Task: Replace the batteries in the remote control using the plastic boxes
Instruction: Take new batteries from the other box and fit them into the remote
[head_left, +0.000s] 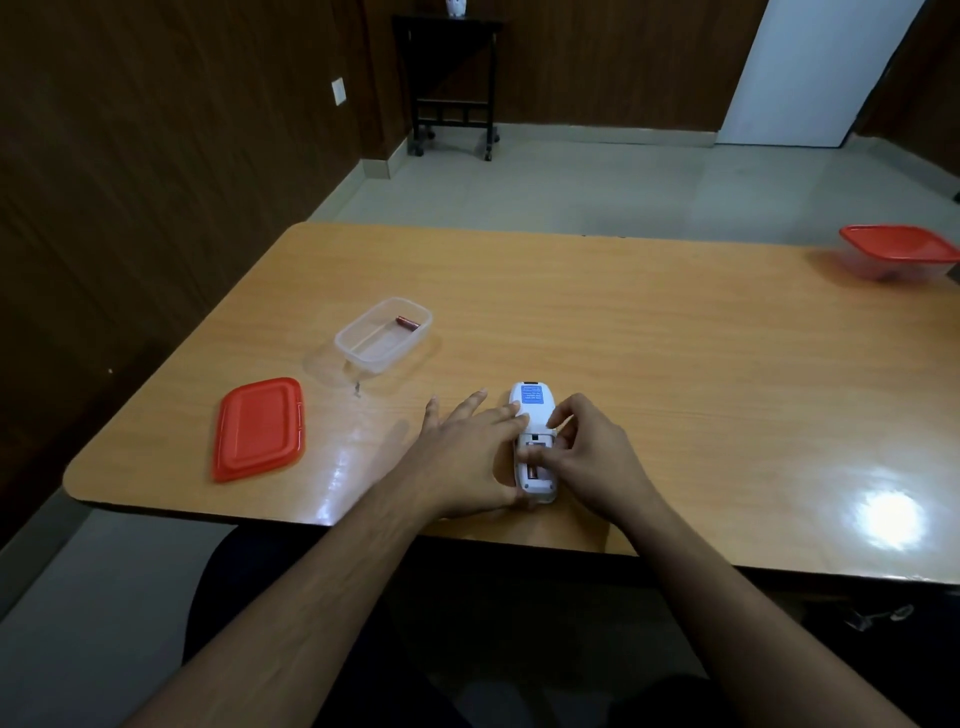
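Remote control (533, 441) lies face down at lower centre of the frame, near the front edge of the table (649, 332), battery bay uncovered. It is steadied by the left hand (467, 457), fingers straight and spread against its left side, presumably so it cannot slide while the right hand (587, 452), fingers curled into the bay, pinches at a battery there. Left of centre, the open clear box (383, 335) holds one battery (408, 322), its red lid (258, 429) set aside lower left; a second, lidded box (898, 253) waits at far right, likely unused so far.

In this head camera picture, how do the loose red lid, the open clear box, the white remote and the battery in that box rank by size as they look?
Largest to smallest:
1. Loose red lid
2. Open clear box, though it sits farther off, so the gap is unsure
3. White remote, partly covered by hands
4. Battery
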